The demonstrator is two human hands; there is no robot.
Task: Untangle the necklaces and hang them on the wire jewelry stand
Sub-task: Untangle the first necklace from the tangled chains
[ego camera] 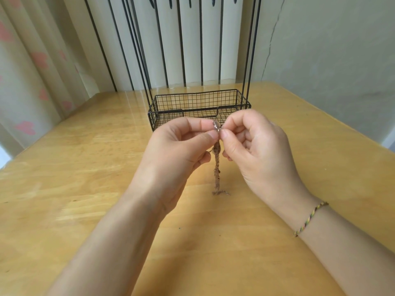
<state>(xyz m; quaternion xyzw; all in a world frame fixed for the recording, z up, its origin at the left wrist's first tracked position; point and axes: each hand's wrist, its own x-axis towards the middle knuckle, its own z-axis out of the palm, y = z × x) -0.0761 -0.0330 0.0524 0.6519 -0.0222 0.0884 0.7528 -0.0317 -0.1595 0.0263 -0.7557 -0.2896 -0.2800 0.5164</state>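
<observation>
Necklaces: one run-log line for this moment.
left hand: pinches necklaces | right hand: pinches necklaces | necklaces: tangled, lower end on table | wire stand: behind hands

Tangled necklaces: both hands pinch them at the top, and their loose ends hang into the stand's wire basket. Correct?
No. The head view shows the left hand and right hand pinching the tangled necklaces at the top, but their loose ends reach the wooden table in front of the wire basket, not inside it.
</observation>
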